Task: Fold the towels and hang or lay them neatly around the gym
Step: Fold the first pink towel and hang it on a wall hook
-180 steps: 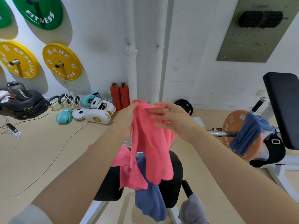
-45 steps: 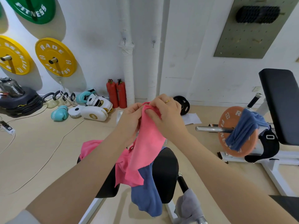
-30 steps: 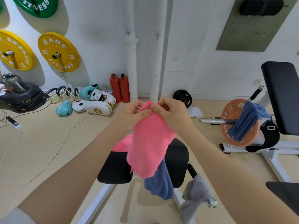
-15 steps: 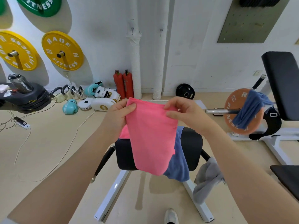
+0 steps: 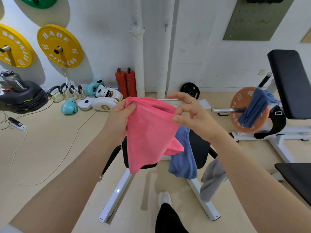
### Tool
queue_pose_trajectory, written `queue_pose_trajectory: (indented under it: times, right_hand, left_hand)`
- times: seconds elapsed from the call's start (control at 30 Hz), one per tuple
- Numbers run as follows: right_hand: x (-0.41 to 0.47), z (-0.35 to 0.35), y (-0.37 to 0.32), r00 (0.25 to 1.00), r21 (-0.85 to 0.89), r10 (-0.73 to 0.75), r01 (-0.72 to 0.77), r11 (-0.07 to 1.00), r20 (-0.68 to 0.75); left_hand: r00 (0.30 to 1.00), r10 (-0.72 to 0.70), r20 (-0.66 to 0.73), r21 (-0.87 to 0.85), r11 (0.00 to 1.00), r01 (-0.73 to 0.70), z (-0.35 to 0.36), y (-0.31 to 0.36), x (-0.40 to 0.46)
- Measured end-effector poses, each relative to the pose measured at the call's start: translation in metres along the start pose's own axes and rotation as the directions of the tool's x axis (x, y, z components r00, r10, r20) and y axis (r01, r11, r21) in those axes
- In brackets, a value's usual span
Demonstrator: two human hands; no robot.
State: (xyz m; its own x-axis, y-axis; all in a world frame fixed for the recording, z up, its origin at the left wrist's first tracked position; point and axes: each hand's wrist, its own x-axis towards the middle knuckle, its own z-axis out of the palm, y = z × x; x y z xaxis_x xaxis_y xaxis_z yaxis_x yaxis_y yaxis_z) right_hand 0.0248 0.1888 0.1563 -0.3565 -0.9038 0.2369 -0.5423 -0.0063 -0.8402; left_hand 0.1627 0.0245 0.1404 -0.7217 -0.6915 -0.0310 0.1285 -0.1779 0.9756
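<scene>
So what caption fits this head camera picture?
Both hands, left hand and right hand, hold up a pink towel over a gym bench.

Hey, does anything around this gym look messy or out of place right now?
Yes. A blue towel hangs bunched over the orange weight plate at right, and a grey towel droops crumpled off the bench frame. Neither is folded.

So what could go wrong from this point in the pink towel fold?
1. The right hand pinches only the edge of the pink towel with thumb and one finger; that corner may slip and undo the fold.
2. The lower layers hang uneven, so the fold could finish crooked.
3. The blue towel and grey towel drape loosely off the bench; laying the pink one there might knock them down.
</scene>
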Motion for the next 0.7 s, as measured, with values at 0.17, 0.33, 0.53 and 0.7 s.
queue_pose_trajectory:
  times: [0.17, 0.33, 0.53, 0.7]
  right_hand:
    - [0.015, -0.015, 0.012, 0.998, 0.448, -0.051, 0.026, 0.894, 0.042]
    - [0.05, -0.034, 0.024, 0.997, 0.255, 0.022, -0.004, 0.967, -0.067]
    - [0.126, -0.045, 0.059, 0.961, -0.191, 0.122, -0.172, 0.966, -0.249]
    - [0.195, -0.062, 0.074, 0.946, -0.234, 0.174, -0.241, 0.942, -0.275]
  left_hand:
    - [0.994, -0.038, 0.099, -0.063, 0.997, 0.044, 0.003, -0.003, 0.014]
    - [0.991, -0.051, 0.124, -0.074, 0.995, 0.06, -0.002, -0.003, 0.046]
    - [0.999, -0.007, -0.037, 0.118, 0.993, 0.011, 0.0, 0.001, 0.117]
    - [0.988, 0.126, -0.089, 0.23, 0.968, -0.103, 0.009, 0.021, 0.187]
